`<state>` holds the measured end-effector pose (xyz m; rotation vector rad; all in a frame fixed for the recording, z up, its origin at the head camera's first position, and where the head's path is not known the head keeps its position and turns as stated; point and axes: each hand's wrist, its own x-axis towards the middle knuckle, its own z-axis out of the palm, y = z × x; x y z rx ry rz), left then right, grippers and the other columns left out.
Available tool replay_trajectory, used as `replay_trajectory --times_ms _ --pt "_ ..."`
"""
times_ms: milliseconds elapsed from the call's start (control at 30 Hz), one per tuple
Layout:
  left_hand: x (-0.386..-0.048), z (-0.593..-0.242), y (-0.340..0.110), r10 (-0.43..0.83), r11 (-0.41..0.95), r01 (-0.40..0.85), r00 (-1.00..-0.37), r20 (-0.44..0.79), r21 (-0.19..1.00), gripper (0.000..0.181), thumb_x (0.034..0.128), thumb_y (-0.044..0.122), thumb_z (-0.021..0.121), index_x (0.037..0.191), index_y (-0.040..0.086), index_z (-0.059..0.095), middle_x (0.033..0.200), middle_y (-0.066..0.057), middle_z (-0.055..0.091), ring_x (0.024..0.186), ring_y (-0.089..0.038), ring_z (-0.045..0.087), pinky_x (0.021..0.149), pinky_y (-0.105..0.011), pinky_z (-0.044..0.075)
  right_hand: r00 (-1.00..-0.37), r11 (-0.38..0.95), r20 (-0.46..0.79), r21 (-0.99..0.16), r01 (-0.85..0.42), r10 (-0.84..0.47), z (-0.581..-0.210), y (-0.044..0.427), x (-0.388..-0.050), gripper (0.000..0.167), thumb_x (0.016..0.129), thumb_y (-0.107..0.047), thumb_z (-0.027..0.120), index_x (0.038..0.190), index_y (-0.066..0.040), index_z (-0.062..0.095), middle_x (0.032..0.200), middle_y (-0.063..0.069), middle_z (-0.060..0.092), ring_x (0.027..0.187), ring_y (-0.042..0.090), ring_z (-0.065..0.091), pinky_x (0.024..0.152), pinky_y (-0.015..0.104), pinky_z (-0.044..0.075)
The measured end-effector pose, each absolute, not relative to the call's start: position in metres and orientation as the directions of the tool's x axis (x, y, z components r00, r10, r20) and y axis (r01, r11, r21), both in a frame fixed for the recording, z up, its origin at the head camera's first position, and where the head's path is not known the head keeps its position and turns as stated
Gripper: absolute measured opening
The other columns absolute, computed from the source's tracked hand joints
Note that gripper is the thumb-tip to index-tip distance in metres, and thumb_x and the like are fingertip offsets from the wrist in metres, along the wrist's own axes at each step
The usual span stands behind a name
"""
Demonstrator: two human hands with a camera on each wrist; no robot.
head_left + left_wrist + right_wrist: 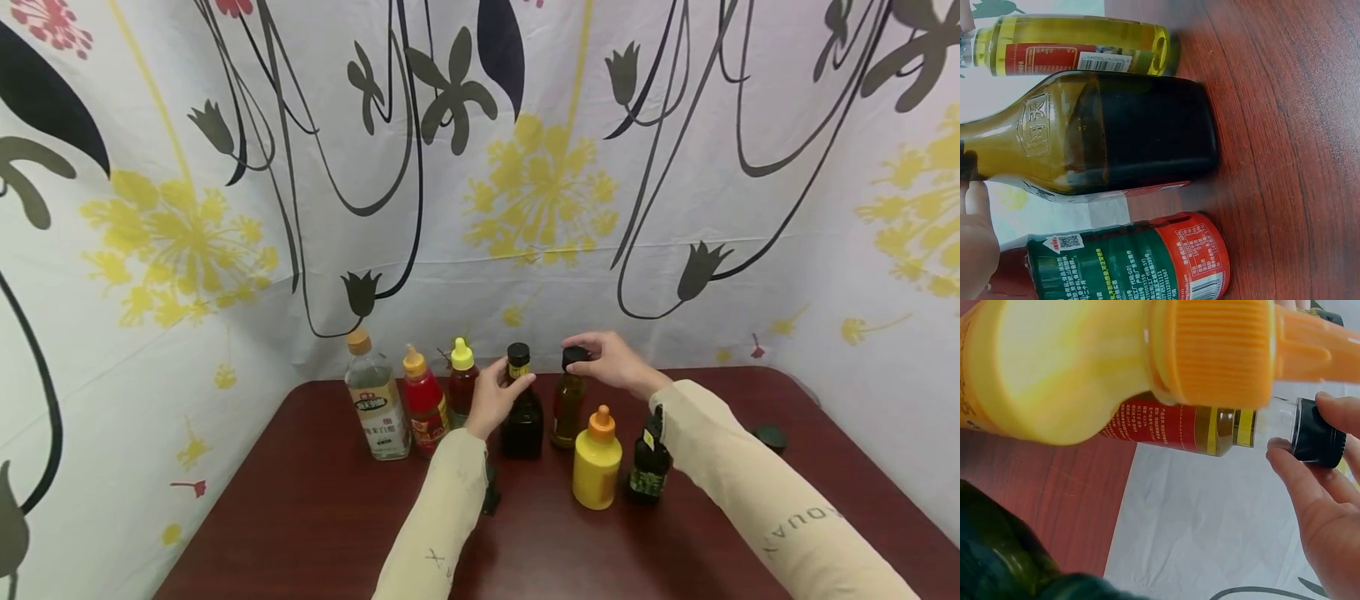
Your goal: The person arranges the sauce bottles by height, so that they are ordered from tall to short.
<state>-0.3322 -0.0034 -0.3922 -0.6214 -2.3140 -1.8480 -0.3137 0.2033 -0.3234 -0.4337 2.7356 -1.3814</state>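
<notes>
My left hand (497, 400) holds the neck of a dark soy sauce bottle (522, 429) with a black cap. In the left wrist view, that square-sided bottle (1147, 131) fills the middle, and fingers (977, 219) show at its neck. The right hand (615, 364) pinches the black cap (1319, 434) of a small oil bottle (568, 412), just right of the soy sauce. Both bottles stand upright on the table. A yellow squeeze bottle (1085, 362) with an orange nozzle partly covers the oil bottle in the right wrist view.
Left of my left hand stand a clear vinegar bottle (378, 417), a red squeeze bottle (426, 412) and a yellow-capped sauce bottle (462, 383). Under the right forearm is a small dark green bottle (649, 467). A dark round object (770, 437) lies right. A patterned cloth (480, 208) hangs behind.
</notes>
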Motion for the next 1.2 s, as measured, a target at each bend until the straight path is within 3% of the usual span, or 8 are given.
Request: replay_trajectory --times_ms 633,933,1200 --pt "-0.328 -0.387 -0.005 0.252 0.251 0.391 -0.910 0.330 0.885 0.036 0.0839 0.021 0.061 0.117 0.008 0.054 0.106 -0.007 0.059 0.100 -0.019 0.056 0.083 -0.032 0.046 -0.949 0.554 0.070 -0.798 -0.237 -0.306 -0.330 0.196 -0.311 0.042 0.086 -0.014 0.058 0.125 -0.004 0.048 0.126 0.021 0.041 0.112 0.036 0.045 0.085 0.045 0.042" --pt "-0.325 -0.386 -0.002 0.217 0.340 0.397 -0.915 0.340 0.853 0.034 0.0844 0.025 0.061 0.114 0.010 0.055 0.101 -0.005 0.059 0.092 -0.017 0.057 0.077 -0.032 0.047 -0.940 0.584 0.007 -0.782 -0.217 -0.340 -0.323 0.199 -0.309 0.050 0.087 -0.022 0.057 0.131 -0.005 0.041 0.135 0.022 0.032 0.121 0.039 0.033 0.090 0.048 0.037" --pt "-0.325 -0.382 -0.001 0.228 0.356 0.388 -0.918 0.323 0.850 0.039 0.0843 0.026 0.061 0.117 0.007 0.052 0.107 -0.008 0.057 0.097 -0.021 0.055 0.081 -0.036 0.045 -0.935 0.595 -0.012 -0.774 -0.216 -0.355 -0.314 0.207 -0.304 0.055 0.088 -0.026 0.056 0.134 -0.003 0.035 0.134 0.025 0.033 0.122 0.039 0.032 0.092 0.050 0.035"
